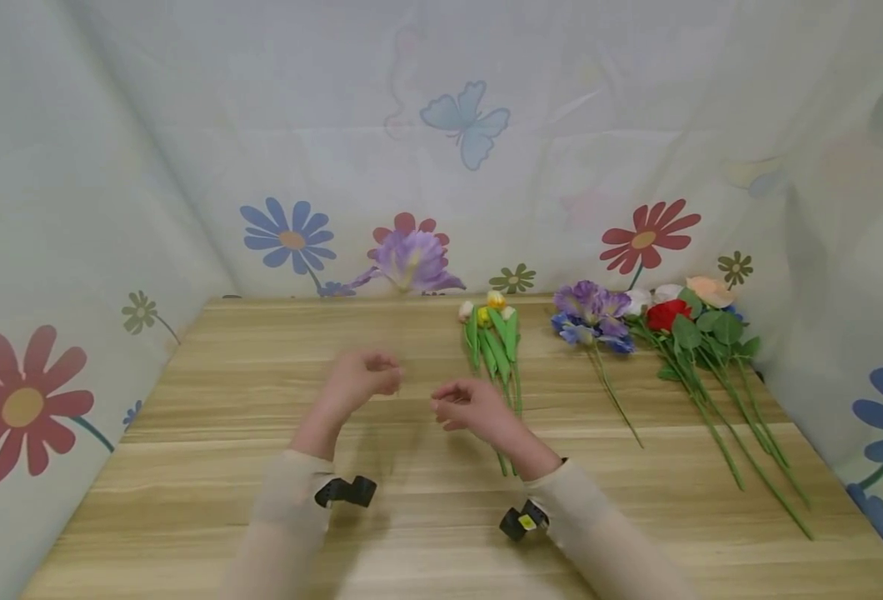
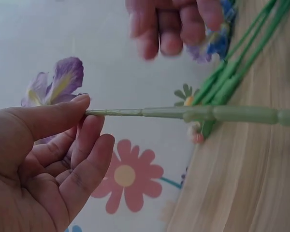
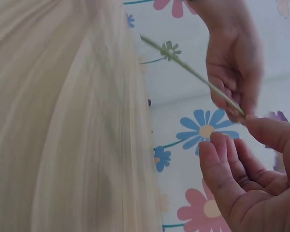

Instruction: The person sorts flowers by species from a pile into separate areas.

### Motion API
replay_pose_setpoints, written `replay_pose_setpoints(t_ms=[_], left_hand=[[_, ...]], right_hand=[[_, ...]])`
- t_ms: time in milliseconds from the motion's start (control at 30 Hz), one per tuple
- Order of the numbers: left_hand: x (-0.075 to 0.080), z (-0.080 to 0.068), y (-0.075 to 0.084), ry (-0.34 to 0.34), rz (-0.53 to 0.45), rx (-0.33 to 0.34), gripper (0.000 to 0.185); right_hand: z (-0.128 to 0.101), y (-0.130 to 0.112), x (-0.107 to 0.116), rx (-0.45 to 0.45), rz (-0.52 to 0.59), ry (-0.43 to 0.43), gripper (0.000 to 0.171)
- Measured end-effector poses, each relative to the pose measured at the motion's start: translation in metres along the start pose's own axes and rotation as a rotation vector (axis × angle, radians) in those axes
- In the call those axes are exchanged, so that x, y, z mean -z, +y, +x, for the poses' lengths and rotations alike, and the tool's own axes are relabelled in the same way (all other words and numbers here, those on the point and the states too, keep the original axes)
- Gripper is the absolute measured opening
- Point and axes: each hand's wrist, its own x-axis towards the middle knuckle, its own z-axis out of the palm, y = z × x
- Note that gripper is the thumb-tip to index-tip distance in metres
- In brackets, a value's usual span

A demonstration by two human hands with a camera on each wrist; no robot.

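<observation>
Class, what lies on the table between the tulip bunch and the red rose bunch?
A purple and blue flower spray, shown in the head view.

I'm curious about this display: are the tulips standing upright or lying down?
Lying down: the tulips rest flat on the wooden table, blooms toward the wall, stems toward the person.

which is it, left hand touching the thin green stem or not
Touching. The left wrist view shows the left hand pinching the end of the green stem: the thumb tip lies on top of it and the index finger is under it, with no gap.
</observation>
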Motion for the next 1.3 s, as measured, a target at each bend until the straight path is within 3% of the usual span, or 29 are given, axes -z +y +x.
replay_pose_setpoints(t_ms=[267,500,700,833,1067,1300], left_hand=[[-0.02,0.008,0.016,0.021,-0.093,-0.021,0.028],[-0.025,0.011,0.023,0.031,-0.125,-0.034,0.027],[-0.032,0.015,0.03,0.007,-0.181,-0.027,0.031],[-0.032,0.015,0.03,-0.012,-0.145,-0.076,0.032],[-0.015,0.007,0.01,0.041,0.004,-0.136,0.027],[0.021,-0.014,-0.023,0.034,0.166,-0.082,0.03]], right_hand=[[-0.002,-0.002,-0.012,0.033,0.008,-0.017,0.034],[-0.002,-0.001,-0.011,0.015,0.025,0.006,0.033],[-0.005,-0.002,-0.003,0.029,0.054,0.048,0.03],[-0.006,0.0,0.013,0.02,0.04,0.077,0.029],[-0.017,0.005,0.061,-0.032,-0.02,0.176,0.026],[-0.032,0.011,0.112,-0.077,-0.11,0.291,0.03]])
